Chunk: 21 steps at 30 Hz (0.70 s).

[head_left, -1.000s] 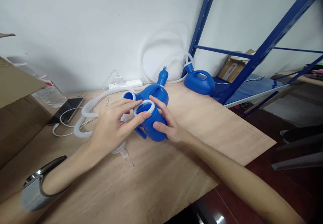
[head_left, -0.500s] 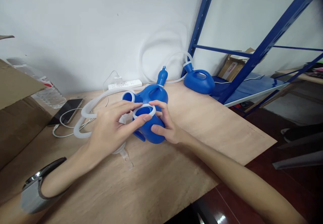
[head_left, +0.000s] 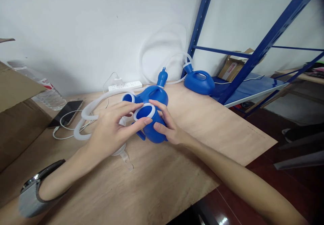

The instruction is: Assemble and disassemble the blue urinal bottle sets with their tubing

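Observation:
A blue plastic container (head_left: 155, 133) with a round mouth tilts toward me at the middle of the table. Around its mouth sits a white ring (head_left: 152, 110). My left hand (head_left: 113, 122) grips the ring's left side between thumb and fingers. The neck and right side of the container are held by my right hand (head_left: 168, 125). Just behind lies a second blue container (head_left: 160, 96) with an open mouth. Partly under my left hand is a clear plastic piece (head_left: 126, 160) on the wood.
A cardboard box (head_left: 20, 127), a water bottle (head_left: 52, 95) and a phone (head_left: 68, 111) are at left. White tubing (head_left: 87, 111) curls beside them. Behind are a power strip (head_left: 126, 85) and another blue container (head_left: 199, 83) by a blue rack (head_left: 253, 61).
The held container has turned slightly, so its mouth and ring face me more openly. My right hand has shifted slightly with it; my left hand has barely moved.

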Tool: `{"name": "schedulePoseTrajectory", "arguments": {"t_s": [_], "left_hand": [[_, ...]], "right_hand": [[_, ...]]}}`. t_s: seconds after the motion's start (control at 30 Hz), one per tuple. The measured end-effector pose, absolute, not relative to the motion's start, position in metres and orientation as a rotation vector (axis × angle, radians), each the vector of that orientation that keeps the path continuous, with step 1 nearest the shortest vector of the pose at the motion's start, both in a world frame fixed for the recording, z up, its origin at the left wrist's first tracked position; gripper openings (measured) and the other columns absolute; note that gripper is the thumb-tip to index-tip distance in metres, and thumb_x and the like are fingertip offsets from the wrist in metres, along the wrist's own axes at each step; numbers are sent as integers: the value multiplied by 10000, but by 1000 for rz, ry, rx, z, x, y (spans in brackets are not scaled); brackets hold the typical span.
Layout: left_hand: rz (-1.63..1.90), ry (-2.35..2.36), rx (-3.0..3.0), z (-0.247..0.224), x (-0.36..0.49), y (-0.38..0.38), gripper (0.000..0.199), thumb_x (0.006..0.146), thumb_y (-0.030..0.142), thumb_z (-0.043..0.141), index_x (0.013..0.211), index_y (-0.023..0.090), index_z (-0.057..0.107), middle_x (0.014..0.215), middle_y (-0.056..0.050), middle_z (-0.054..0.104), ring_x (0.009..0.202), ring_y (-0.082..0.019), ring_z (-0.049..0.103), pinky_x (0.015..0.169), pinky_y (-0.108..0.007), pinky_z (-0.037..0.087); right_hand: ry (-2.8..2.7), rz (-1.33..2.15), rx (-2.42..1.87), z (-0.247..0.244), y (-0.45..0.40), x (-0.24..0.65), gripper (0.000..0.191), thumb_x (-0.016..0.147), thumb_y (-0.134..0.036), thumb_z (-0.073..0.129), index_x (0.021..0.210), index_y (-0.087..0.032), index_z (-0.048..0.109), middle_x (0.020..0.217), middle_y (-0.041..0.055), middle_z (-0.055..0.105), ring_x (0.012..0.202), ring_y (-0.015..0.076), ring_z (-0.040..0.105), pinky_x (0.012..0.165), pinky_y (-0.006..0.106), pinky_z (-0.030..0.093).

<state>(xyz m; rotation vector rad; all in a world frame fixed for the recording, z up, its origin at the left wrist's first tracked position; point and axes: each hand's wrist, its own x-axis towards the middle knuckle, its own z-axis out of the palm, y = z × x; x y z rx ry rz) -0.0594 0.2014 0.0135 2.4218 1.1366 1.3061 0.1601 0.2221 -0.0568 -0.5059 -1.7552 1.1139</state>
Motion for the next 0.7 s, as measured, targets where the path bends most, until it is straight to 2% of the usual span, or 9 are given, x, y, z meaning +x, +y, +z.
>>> {"name": "schedulePoseTrajectory", "arguments": {"t_s": [0.1, 0.27, 0.33, 0.43, 0.53, 0.6, 0.7], "left_hand": [[1291, 1148, 2431, 16, -60, 201, 428, 953, 652, 727, 1154, 290, 836, 1005, -36, 821, 859, -215, 735, 762, -354, 594], [1240, 1115, 2517, 13, -60, 202, 448, 997, 644, 672, 1170, 261, 829, 1063, -58, 828, 907, -232, 762, 792, -364, 623], [1260, 1082, 2592, 8, -60, 203, 466, 1018, 636, 642, 1211, 248, 814, 1151, -78, 828, 986, -256, 784, 830, -376, 647], [1269, 1070, 2712, 0, -58, 202, 575, 1018, 647, 632, 1394, 220, 715, 1340, -125, 779, 1179, -311, 768, 969, -440, 661], [1224, 1078, 2776, -5, -56, 200, 725, 1008, 646, 649, 1571, 202, 539, 1520, -171, 669, 1367, -357, 679, 1110, -527, 614], [1197, 1041, 2781, -5, -56, 200, 757, 997, 607, 690, 1614, 226, 474, 1558, -164, 640, 1388, -350, 668, 1123, -522, 614], [1213, 948, 2740, -4, -58, 202, 683, 1008, 488, 721, 1608, 264, 486, 1545, -131, 658, 1348, -310, 700, 1091, -460, 642]], "right_hand": [[-1790, 1080, -544, -56, 222, 161, 660, 1027, -588, 660, 1621, -405, 439, 1722, 33, 440, 1576, 308, 449, 1305, 577, 400], [-1721, 1160, -491, -58, 221, 158, 585, 1002, -591, 694, 1508, -370, 502, 1612, 61, 539, 1410, 288, 594, 1155, 513, 554], [-1679, 1193, -483, -58, 221, 156, 563, 1008, -586, 690, 1485, -362, 495, 1557, 65, 564, 1336, 269, 629, 1130, 493, 567], [-1610, 1237, -459, -57, 219, 155, 528, 1025, -562, 674, 1474, -366, 480, 1465, 51, 603, 1272, 244, 653, 1115, 456, 569], [-1528, 1275, -459, -56, 219, 154, 524, 1018, -576, 666, 1462, -372, 477, 1389, 43, 637, 1184, 235, 679, 1030, 418, 606], [-1491, 1288, -480, -56, 218, 153, 542, 997, -609, 665, 1452, -373, 489, 1392, 47, 634, 1161, 247, 679, 997, 425, 623], [-1443, 1327, -493, -57, 219, 150, 555, 974, -638, 655, 1438, -375, 503, 1446, 52, 608, 1198, 274, 675, 1006, 458, 634]]}}
